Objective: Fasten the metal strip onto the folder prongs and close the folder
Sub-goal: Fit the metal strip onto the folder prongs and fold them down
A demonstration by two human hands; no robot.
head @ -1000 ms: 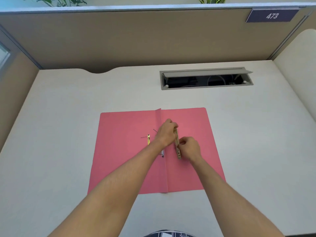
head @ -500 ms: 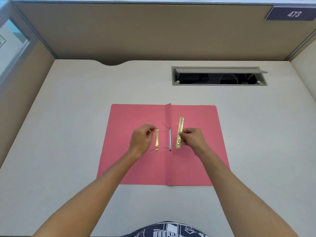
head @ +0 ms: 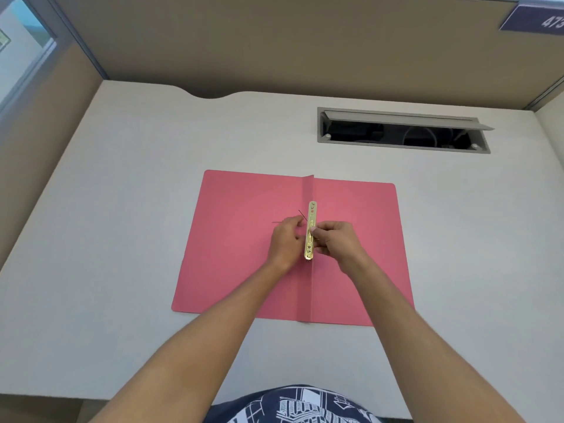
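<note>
Both hands (head: 314, 239) pinch metal strip (head: 310, 230) over open folder (head: 244, 254).

Pale desk surface (head: 122, 239) across most of the frame. Upper right: open grey cable hatch (head: 403, 129) (cords dimly visible inside). Along the top, tan cubicle partition (head: 274, 41); at top right corner, dark number plate (head: 537, 21), digits partly cropped. Upper left, window edge (head: 21, 47).

— Room around the folder (head: 244, 254)?
— Bare desk (head: 122, 239) left, right and near — open for passing.
— In the way?
— Open cable hatch (head: 403, 129) behind, well apart; thin prongs (head: 302, 214) beside the spine, seemingly raised.
</note>
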